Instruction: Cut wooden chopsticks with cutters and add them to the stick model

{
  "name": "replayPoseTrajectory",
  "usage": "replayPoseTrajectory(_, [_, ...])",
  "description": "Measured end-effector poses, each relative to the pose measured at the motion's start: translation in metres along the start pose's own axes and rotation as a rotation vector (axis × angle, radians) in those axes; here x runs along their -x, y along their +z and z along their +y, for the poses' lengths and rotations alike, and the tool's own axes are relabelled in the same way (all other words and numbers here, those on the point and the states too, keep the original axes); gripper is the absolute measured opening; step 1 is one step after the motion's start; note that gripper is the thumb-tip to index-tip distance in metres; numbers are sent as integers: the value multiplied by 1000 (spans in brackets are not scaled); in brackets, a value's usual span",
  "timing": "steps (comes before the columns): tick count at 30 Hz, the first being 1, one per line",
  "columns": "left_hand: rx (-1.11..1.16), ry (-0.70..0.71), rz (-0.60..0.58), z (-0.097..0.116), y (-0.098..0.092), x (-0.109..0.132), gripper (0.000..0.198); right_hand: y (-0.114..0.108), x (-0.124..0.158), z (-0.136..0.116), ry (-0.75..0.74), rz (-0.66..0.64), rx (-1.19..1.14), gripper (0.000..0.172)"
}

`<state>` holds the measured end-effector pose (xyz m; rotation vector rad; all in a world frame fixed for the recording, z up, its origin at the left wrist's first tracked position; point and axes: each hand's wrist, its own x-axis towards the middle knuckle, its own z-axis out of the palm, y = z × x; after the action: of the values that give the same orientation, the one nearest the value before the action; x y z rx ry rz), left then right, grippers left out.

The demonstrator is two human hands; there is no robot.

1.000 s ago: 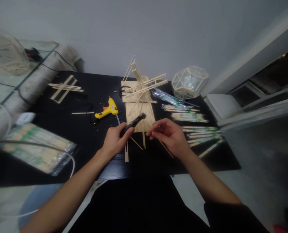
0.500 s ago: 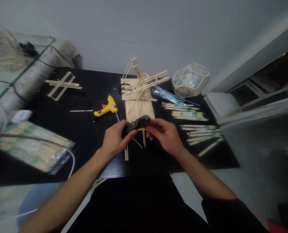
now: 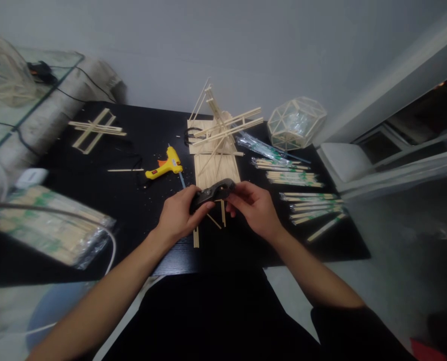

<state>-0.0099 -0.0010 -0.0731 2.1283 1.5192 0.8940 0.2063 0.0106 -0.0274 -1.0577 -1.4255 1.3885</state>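
Note:
My left hand [image 3: 178, 216] is closed around the handles of dark cutting pliers [image 3: 212, 192], held just above the black table [image 3: 140, 150]. My right hand [image 3: 254, 206] is pinched at the pliers' jaws; a thin stick may be in its fingers, but I cannot make it out. Loose wooden sticks [image 3: 196, 235] lie under both hands. Behind them a flat panel of sticks [image 3: 216, 170] lies on the table, with an upright stick structure [image 3: 221, 128] at its far end.
A yellow glue gun [image 3: 165, 166] lies left of the panel. A stick cross [image 3: 95, 130] sits far left, a geodesic stick ball [image 3: 296, 123] far right. Wrapped chopstick packs [image 3: 294, 178] lie to the right, a large bag of them [image 3: 50, 225] at left.
My right hand moved left from a thin stick to the pliers' jaws. The pliers tilted from steeply raised to more level. My left hand kept its grip.

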Motion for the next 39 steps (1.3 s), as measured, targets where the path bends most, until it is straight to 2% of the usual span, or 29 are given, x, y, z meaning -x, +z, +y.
replayPoseTrajectory(8, [3, -16, -18, 2, 0, -1, 45, 1, 1, -1, -58, 41, 137, 37])
replayPoseTrajectory(23, [41, -26, -47, 5, -2, -3, 42, 4, -1, 3, -86, 43, 135, 32])
replayPoseTrajectory(33, [28, -117, -84, 13, -7, -3, 41, 7, 0, 1, -76, 77, 188, 33])
replayPoseTrajectory(39, [1, -98, -54, 11, -5, -3, 40, 8, -1, 2, -103, 80, 189, 31])
